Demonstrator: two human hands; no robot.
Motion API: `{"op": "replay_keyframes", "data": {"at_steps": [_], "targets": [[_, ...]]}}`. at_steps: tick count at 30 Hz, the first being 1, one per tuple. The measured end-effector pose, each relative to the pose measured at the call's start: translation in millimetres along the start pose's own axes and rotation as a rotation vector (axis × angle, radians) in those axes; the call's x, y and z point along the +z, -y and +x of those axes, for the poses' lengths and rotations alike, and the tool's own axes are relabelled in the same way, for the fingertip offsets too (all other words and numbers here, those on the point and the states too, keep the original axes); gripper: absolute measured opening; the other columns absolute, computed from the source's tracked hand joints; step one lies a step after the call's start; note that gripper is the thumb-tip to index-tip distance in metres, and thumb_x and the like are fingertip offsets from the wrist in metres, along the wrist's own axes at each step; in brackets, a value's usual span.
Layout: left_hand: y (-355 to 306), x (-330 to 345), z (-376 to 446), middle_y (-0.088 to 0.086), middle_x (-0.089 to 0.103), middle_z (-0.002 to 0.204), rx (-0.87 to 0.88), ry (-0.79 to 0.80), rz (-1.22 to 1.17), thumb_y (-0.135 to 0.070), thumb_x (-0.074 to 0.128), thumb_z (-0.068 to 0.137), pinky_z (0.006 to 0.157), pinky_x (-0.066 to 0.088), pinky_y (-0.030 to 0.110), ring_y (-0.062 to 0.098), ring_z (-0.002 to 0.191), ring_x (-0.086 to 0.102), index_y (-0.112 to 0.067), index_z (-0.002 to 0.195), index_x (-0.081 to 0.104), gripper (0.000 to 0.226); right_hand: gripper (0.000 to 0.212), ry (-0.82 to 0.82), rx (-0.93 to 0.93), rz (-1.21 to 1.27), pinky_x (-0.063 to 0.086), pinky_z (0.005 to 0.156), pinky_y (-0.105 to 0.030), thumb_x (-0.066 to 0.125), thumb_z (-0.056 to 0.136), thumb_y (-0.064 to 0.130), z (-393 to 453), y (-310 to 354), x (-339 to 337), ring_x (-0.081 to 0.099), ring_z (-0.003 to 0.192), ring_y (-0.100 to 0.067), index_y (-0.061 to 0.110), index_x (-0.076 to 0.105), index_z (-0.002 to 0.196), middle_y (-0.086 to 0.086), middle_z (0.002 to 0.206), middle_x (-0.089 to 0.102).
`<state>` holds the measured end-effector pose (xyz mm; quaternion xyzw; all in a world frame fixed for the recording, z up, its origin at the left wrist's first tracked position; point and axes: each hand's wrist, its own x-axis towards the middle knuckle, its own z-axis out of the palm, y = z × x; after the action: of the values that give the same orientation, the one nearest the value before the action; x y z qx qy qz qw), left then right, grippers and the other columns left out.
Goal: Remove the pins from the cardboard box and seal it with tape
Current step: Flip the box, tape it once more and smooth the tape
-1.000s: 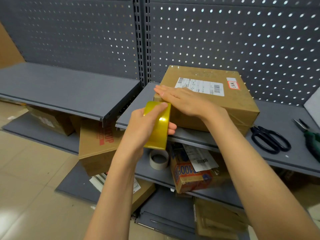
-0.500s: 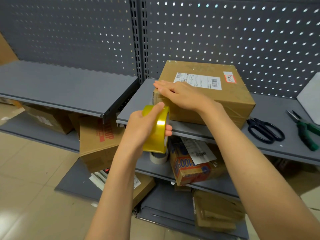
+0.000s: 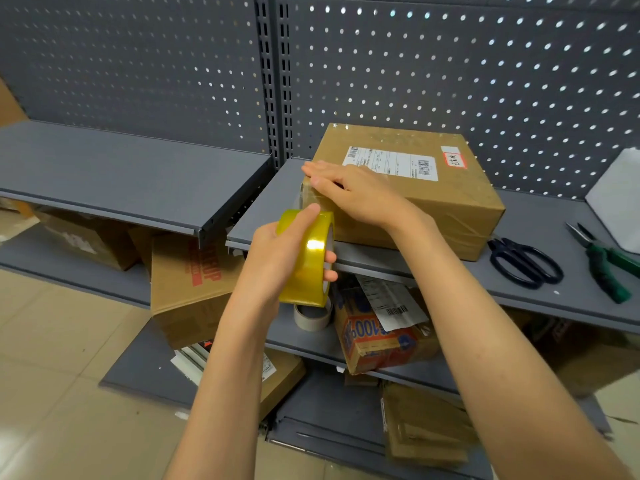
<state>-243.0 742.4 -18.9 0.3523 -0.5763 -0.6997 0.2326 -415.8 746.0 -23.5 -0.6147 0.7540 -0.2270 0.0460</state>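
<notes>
The right hand [image 3: 349, 192] is pressing flat, fingers straight, on the cardboard box [image 3: 408, 188]; the left hand [image 3: 280, 254] is gripping the tape roll [image 3: 308, 258] just below the box's near corner. Best keeping the strip taut while wrapping.

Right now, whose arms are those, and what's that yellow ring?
They belong to a person wearing a camera on their head, so you look down as they do. The left hand holds a roll of yellow tape. The right hand lies flat on a cardboard box, pressing at its near corner. The box sits on a grey shelf. Beside it lie black scissors and green-handled pliers. More boxes sit on the shelves below.
</notes>
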Motion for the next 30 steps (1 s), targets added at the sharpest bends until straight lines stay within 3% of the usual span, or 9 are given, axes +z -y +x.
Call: {"op": "replay_keyframes", "data": {"at_steps": [6, 7, 9, 10, 13, 18, 26, 30], "targets": [[0.9, 0.6, 3.0, 0.003, 0.065, 0.049, 0.000, -0.006, 0.004, -0.041, 0.053, 0.091, 0.044, 0.053, 0.025, 0.015, 0.038, 0.060, -0.009, 0.089, 0.061, 0.032, 0.038, -0.056, 0.010, 0.037, 0.036, 0.104, -0.036, 0.035, 0.100, 0.036, -0.6, 2.1, 1.1, 0.039, 0.133, -0.008, 0.029, 0.050, 0.134, 0.014, 0.142, 0.046], [1.0, 0.7, 3.3, 0.003, 0.064, 0.049, 0.000, -0.008, 0.003, -0.040, 0.053, 0.091, 0.044, 0.053, 0.025, 0.015, 0.038, 0.060, -0.008, 0.090, 0.061, 0.033, 0.037, -0.096, 0.016, 0.090, 0.040, 0.097, -0.034, 0.037, 0.100, 0.035, -2.1, 3.0, 1.1, 0.049, 0.123, -0.006, 0.024, 0.059, 0.127, 0.015, 0.131, 0.056], [1.5, 0.8, 3.9, 0.003, 0.064, 0.048, 0.004, -0.014, 0.002, -0.040, 0.054, 0.091, 0.044, 0.052, 0.025, 0.015, 0.038, 0.060, -0.008, 0.089, 0.061, 0.032, 0.037, -0.195, 0.026, 0.227, 0.043, 0.077, -0.028, 0.042, 0.099, 0.032, -7.1, 6.0, -2.5, 0.060, 0.084, 0.000, 0.006, 0.069, 0.102, 0.020, 0.090, 0.069], [1.8, 1.0, 3.8, 0.002, 0.064, 0.048, 0.004, -0.019, 0.002, -0.040, 0.054, 0.091, 0.043, 0.052, 0.024, 0.015, 0.037, 0.060, -0.009, 0.087, 0.061, 0.032, 0.037, -0.238, 0.038, 0.276, 0.045, 0.074, -0.028, 0.044, 0.098, 0.030, -10.0, 6.3, -4.6, 0.061, 0.078, -0.002, 0.002, 0.069, 0.095, 0.017, 0.084, 0.070], [1.4, 1.4, 3.5, 0.002, 0.063, 0.047, 0.002, -0.025, 0.001, -0.039, 0.054, 0.091, 0.042, 0.052, 0.025, 0.015, 0.037, 0.059, -0.010, 0.085, 0.060, 0.031, 0.037, -0.363, 0.060, 0.299, 0.047, 0.091, -0.037, 0.046, 0.097, 0.030, -20.0, 6.0, -11.3, 0.061, 0.104, -0.023, 0.002, 0.068, 0.104, -0.013, 0.108, 0.068], [0.3, 1.6, 2.3, 0.002, 0.063, 0.046, -0.001, -0.034, 0.002, -0.038, 0.055, 0.091, 0.041, 0.052, 0.026, 0.015, 0.036, 0.059, -0.011, 0.083, 0.059, 0.028, 0.029, -0.533, 0.149, 0.190, 0.046, 0.090, -0.030, 0.048, 0.096, 0.033, -48.7, -6.2, -24.6, 0.060, 0.105, -0.007, 0.019, 0.071, 0.107, 0.008, 0.109, 0.070], [-1.4, 2.6, -1.3, 0.001, 0.063, 0.046, 0.011, -0.031, -0.008, -0.037, 0.055, 0.091, 0.041, 0.052, 0.025, 0.014, 0.036, 0.059, -0.018, 0.078, 0.054, 0.023, 0.026, -1.012, 0.500, -0.084, 0.044, 0.082, -0.033, 0.046, 0.096, 0.029, -115.9, -49.9, -29.1, 0.060, 0.095, -0.018, 0.017, 0.068, 0.103, 0.001, 0.100, 0.068], [-1.9, 3.1, -3.5, 0.000, 0.062, 0.044, 0.021, -0.032, -0.014, -0.036, 0.055, 0.092, 0.040, 0.050, 0.023, 0.013, 0.034, 0.058, -0.020, 0.076, 0.052, 0.023, 0.025, -0.965, 0.641, -0.147, 0.044, 0.080, -0.036, 0.047, 0.095, 0.025, -140.9, -71.3, -28.2, 0.060, 0.097, -0.025, 0.013, 0.067, 0.103, -0.007, 0.102, 0.067]]}}
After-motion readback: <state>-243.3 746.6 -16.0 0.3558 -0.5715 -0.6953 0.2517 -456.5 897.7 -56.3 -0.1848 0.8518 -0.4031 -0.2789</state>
